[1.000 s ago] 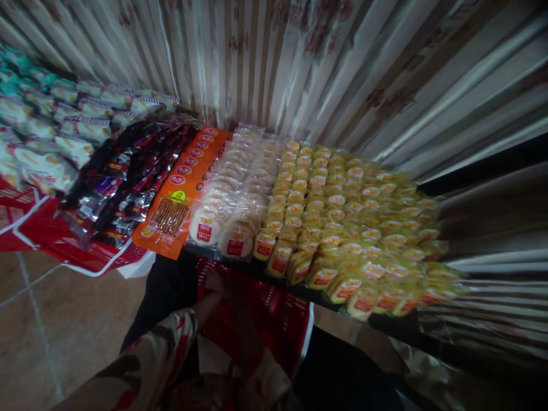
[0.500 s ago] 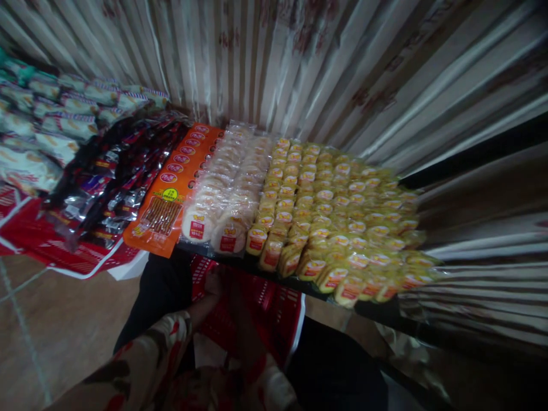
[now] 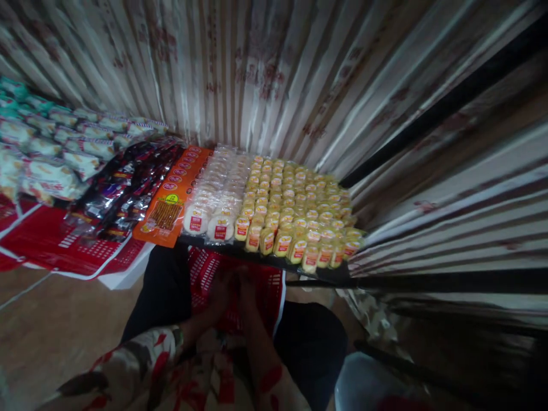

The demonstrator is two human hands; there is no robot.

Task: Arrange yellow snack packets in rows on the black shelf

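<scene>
My left hand and my right hand are close together in deep shadow, in front of a red panel with white edging and rows of pale slots. Their fingers are too dark to make out, and so is anything between them. Just above the hands runs the black edge of a shelf. On it stand rows of small yellow-wrapped snacks, two rows of round white crackers in clear wrap, and an orange snack packet.
Dark shiny packets and white snack packs lie along the left. Below them hangs another red panel with white edging. A pleated curtain backs everything. Black bars cross at right; a pale tub-like object sits low right.
The view has shifted, so the yellow snacks appear further left and smaller. Both hands stay low by the red panel, and the pale object at lower right has come into view.
</scene>
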